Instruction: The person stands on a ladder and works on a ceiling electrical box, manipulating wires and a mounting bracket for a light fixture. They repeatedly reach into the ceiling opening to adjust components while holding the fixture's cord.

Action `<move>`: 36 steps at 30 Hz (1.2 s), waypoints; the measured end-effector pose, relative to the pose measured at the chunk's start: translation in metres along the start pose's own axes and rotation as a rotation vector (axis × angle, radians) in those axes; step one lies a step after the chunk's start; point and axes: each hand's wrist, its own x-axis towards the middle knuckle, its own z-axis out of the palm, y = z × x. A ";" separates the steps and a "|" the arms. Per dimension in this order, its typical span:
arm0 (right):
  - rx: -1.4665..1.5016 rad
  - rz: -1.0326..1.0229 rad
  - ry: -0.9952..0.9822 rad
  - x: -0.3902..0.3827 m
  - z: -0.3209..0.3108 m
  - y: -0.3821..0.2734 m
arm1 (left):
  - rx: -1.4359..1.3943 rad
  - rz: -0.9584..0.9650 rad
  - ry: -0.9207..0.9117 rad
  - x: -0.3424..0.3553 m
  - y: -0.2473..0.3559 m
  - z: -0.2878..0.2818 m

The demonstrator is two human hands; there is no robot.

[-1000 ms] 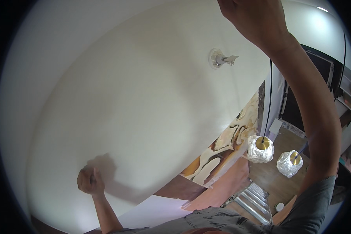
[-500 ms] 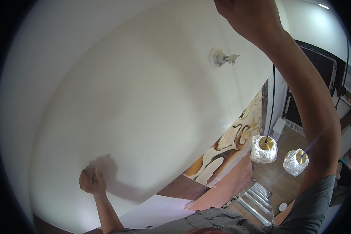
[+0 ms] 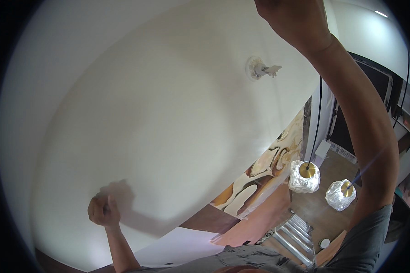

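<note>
Below your right grip point(image 3: 296, 20), its state hidden, the white bracket point(image 3: 258, 69) now looks slightly turned; your left grip point(image 3: 104, 210) curls narrow, contents unclear.

Wall point(image 3: 168, 113) plain off-white, shading to grey; bracket point(image 3: 258, 69) white. Panel point(image 3: 278, 157) marbled, to my eye: cream, amber, dark brown, looping swirls. Band below point(image 3: 259, 220) salmon pink. Pendant lamps point(image 3: 304, 184) clear silvery white, caps point(image 3: 307, 170) gold. Ladder point(image 3: 296, 234) silver; floor point(image 3: 325, 218) brown; shirt sleeve point(image 3: 362, 236) grey.

The left hand point(image 3: 104, 210) softly shadows the pale wall point(image 3: 168, 127), a strip light point(image 3: 381, 14) glares, and curved fisheye edges fall black.
</note>
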 end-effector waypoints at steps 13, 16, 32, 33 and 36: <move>-0.093 0.079 -0.037 0.001 -0.016 -0.014 | -0.043 0.054 0.044 -0.002 -0.007 0.003; -0.198 0.305 -0.172 -0.014 -0.052 -0.043 | 0.018 -0.069 -0.020 -0.003 -0.003 -0.008; -0.230 0.936 -0.769 -0.095 -0.248 -0.194 | -1.851 -0.541 -0.033 0.296 0.208 0.136; -0.252 0.991 -0.795 -0.099 -0.266 -0.206 | -1.830 -0.558 -0.022 0.299 0.205 0.139; -0.299 1.210 -0.910 -0.111 -0.309 -0.246 | -1.915 -0.569 -0.027 0.304 0.204 0.147</move>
